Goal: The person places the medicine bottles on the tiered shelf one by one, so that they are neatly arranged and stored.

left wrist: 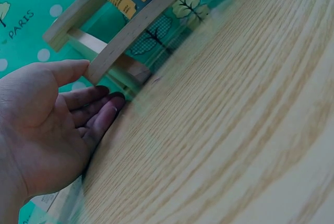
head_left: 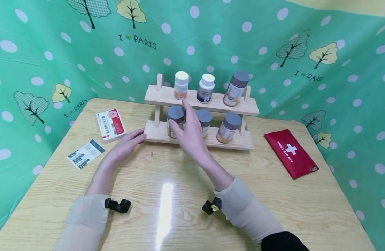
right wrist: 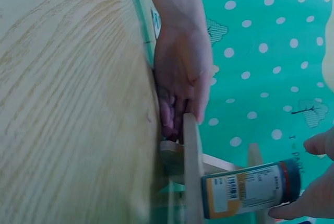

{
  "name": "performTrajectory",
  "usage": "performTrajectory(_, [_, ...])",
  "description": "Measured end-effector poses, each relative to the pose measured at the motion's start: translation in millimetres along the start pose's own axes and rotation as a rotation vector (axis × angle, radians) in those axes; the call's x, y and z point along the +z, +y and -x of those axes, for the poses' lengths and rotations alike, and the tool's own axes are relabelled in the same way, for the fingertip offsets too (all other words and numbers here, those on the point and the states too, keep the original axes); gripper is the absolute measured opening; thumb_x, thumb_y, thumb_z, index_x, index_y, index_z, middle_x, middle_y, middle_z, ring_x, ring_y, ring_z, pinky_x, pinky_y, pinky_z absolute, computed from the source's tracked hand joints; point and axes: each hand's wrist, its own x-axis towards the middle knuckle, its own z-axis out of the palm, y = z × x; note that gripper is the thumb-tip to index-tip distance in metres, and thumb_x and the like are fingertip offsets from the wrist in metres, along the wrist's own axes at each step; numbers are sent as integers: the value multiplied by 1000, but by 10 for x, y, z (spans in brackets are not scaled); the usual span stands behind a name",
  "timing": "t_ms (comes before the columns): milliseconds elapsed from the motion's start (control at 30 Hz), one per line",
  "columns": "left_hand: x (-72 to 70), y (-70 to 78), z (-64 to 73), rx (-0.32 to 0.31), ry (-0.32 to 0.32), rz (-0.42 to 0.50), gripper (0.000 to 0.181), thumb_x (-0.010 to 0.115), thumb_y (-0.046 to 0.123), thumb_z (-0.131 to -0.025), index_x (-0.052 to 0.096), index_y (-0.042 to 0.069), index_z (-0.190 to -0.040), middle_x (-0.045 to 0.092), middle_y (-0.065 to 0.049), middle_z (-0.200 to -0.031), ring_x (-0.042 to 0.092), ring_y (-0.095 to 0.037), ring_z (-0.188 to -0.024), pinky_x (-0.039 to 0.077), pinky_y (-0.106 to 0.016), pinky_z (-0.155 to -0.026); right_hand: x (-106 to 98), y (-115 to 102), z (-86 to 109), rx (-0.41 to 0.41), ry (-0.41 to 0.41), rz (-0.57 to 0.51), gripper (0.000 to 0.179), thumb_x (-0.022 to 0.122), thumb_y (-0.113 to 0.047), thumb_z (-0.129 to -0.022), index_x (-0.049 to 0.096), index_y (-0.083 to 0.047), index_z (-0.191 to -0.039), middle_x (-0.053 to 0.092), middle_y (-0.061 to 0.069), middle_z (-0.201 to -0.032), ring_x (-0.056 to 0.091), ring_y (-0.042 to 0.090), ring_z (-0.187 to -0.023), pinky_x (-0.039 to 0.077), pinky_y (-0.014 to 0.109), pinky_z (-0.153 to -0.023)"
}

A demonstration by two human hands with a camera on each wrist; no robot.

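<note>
A two-tier wooden rack (head_left: 198, 101) stands near the back of the table. My left hand (head_left: 126, 145) holds the left end of its lower shelf, thumb (left wrist: 70, 71) against the board's end and fingers curled low beside it. My right hand (head_left: 192, 134) reaches to a grey-capped pill bottle (right wrist: 245, 190) at the left of the lower shelf. Its thumb and fingers are spread about the cap, and a gap shows between a fingertip and the cap in the right wrist view. Two more grey-capped bottles, one in the middle (head_left: 205, 120) and one at right (head_left: 228, 128), share that shelf.
On the upper shelf are two white-capped bottles, one orange-labelled (head_left: 181, 85) and one blue-labelled (head_left: 206, 89), and a tall grey-capped bottle (head_left: 236, 89). A medicine box (head_left: 110, 124) and a blister-like card (head_left: 85, 154) lie left; a red first aid pouch (head_left: 291, 153) lies right.
</note>
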Motion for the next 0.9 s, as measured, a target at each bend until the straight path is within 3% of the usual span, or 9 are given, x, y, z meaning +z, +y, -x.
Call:
performTrajectory(167, [-7, 8, 2, -7, 2, -12, 77, 42, 58, -106, 21, 14, -166, 17, -15, -173, 8, -39, -162, 11, -63, -130, -180, -131, 33, -34, -36, -63, 73, 65, -28, -103, 26, -17, -164, 35, 6, -167, 36, 20, -155, 37, 37, -125])
performTrajectory(400, [-1, -8, -10, 7, 0, -25, 77, 42, 58, -106, 22, 13, -165, 18, -17, -173, 8, -40, -162, 11, -64, -130, -509, -189, 30, -71, -40, -154, 62, 63, -27, -104, 36, -17, -159, 49, 11, -158, 48, 24, -148, 44, 32, -121])
performTrajectory(733, [-54, 24, -8, 19, -16, -47, 79, 42, 59, -106, 20, 11, -165, 19, -19, -172, 9, -41, -161, 12, -64, -130, -1040, -18, -7, -128, 30, -162, 50, 61, -16, -104, 47, -9, -152, 59, 19, -145, 57, 28, -139, 46, 32, -119])
performTrajectory(900, [0, -2, -34, 44, 17, -90, 78, 42, 58, -106, 25, 8, -164, 24, -21, -170, 14, -42, -160, 15, -62, -130, -1300, 108, -6, -130, 59, -111, 46, 59, -18, -105, 50, -10, -150, 60, 16, -143, 58, 27, -137, 49, 32, -116])
